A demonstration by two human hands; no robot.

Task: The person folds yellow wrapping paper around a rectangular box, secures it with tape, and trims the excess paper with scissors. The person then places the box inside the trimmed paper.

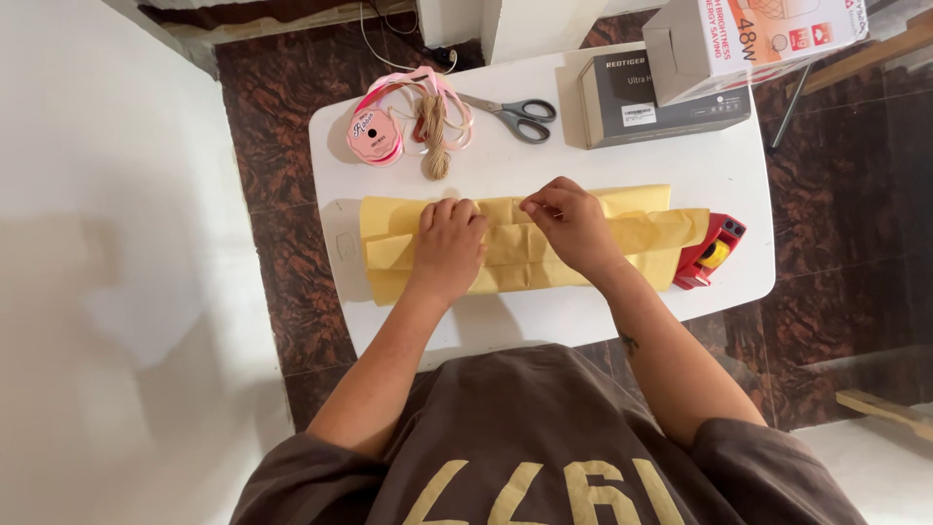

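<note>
A yellow paper-wrapped long package [641,238] lies across the small white table [544,156]. My left hand [449,243] presses flat on the folded paper near its left half, fingers curled at the top fold. My right hand [573,222] rests on the middle of the package, its fingertips pinching the paper's upper edge. A red tape dispenser [709,251] sits at the package's right end, partly under the paper.
At the table's back lie a pink ribbon spool [375,134], a twine bundle [434,136], grey-handled scissors [515,115], a grey box [646,97] and a white carton [748,34]. Dark brown tiled floor surrounds the table; a white wall stands at left.
</note>
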